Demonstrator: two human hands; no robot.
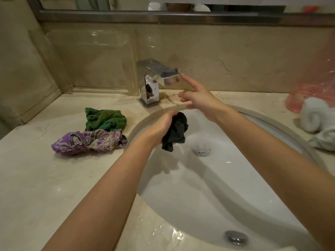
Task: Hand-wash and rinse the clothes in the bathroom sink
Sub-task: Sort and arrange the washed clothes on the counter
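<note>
The left hand [161, 124] gripped a dark wet garment [176, 133] over the sink [272, 124], the right hand [197, 98], fingers extended, touched the faucet [159, 73]; two garments [97, 131] waited unwashed, seemingly.

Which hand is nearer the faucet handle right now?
Right. The right hand has its index fingertip at the faucet lever's end; the left hand is lower, over the sink, gripping the dark garment.

A single wide-angle head view looks forward and steeply down from close above the white oval porcelain sink [244, 178]. It faces the beige marble back wall [235, 57], with the square chrome faucet [155, 78] near frame centre. Both forearms reach in from the bottom edge, and straight lines bow toward the borders.
</note>
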